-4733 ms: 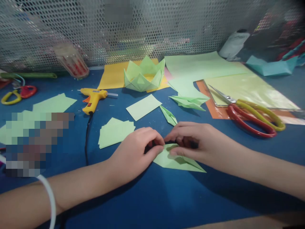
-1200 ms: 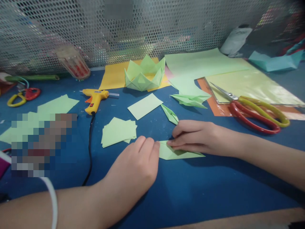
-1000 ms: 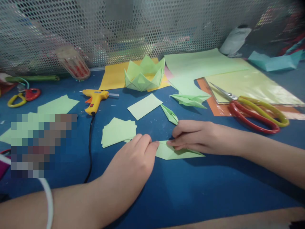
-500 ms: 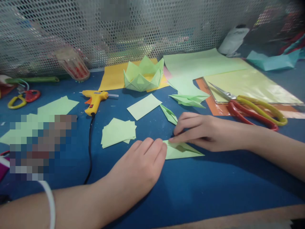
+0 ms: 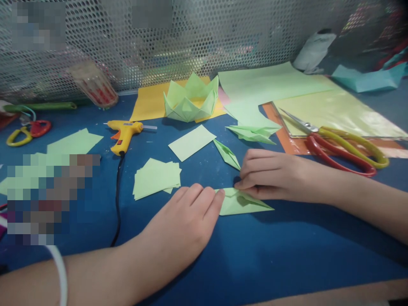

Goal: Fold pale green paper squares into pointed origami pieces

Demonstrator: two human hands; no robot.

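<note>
A folded light green paper (image 5: 240, 203) lies on the blue table with its pointed end to the right. My left hand (image 5: 194, 216) covers its left end, fingers curled together and pressing it down. My right hand (image 5: 270, 174) pinches the paper's upper edge, the fingers drawn together. Just behind my right hand lies a narrow folded green piece (image 5: 227, 154). A flat green rectangle (image 5: 192, 143) and a stack of green papers (image 5: 157, 178) lie beyond my left hand. The underside of both hands is hidden.
A yellow glue gun (image 5: 124, 135) with a black cord lies at left. Behind stands a green paper lotus (image 5: 191, 102). Large red-and-yellow scissors (image 5: 342, 146) lie at right, beside folded green pieces (image 5: 253, 132). A perforated metal panel (image 5: 191, 46) closes off the back.
My right hand has slid slightly right along the paper's upper edge, its fingers closing together. The left hand still presses the left end. The view has shifted a little.
</note>
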